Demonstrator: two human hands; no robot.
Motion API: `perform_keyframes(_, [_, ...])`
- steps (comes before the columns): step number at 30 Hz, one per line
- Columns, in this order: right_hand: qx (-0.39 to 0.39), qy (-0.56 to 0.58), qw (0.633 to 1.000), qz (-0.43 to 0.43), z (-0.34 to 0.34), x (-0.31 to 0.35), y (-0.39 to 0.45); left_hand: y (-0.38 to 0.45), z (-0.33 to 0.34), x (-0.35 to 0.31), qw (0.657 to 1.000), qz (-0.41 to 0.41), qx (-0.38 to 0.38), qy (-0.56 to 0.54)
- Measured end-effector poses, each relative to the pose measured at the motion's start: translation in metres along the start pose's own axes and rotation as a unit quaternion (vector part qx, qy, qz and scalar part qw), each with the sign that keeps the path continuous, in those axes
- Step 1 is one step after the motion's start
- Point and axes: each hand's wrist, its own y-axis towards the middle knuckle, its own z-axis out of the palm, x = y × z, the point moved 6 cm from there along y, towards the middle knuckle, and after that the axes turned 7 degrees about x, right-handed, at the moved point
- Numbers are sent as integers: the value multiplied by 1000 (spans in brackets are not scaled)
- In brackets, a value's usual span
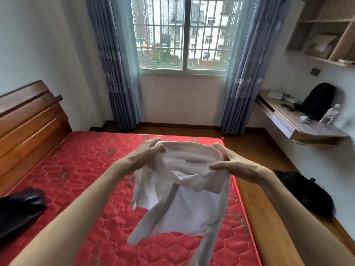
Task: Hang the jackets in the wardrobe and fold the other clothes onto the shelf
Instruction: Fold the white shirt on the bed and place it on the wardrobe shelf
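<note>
A: White shirt (189, 196)?
B: Held up over red mattress (76, 169), hanging free.
A: Hands?
B: L hand (148, 152) & R hand (228, 162) both pinch collar, fingers curled. Black garment (19, 210) on mattress, far left.

We see mattress (80, 169) filling lower centre of frame, headboard (28, 120) along its left edge. Shirt (184, 198) held above mattress at centre frame, left hand (146, 152) on collar's left side, right hand (228, 164) on collar's right. Dark garment (19, 210) on mattress at lower left. Second dark garment (305, 191) on floor right of bed. Window (184, 33) at top centre, curtains (115, 64) either side. Desk (299, 123) at right; backpack (317, 100) and bottle (330, 114) on it. Shelves (324, 29) at upper right, above desk.
</note>
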Motion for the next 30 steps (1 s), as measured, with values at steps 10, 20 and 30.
perform_keyframes(10, [-11, -324, 944, -56, -11, -10, 87, 8, -51, 38, 963, -43, 28, 266])
perform_keyframes(20, [-420, -369, 813, -162, -43, 29, 129, 37, -135, 83, 978, 68, -170, 99])
perform_keyframes(30, [-483, -448, 742, -122, -35, 62, 123, 52, -187, 77, 938, 210, -102, 256])
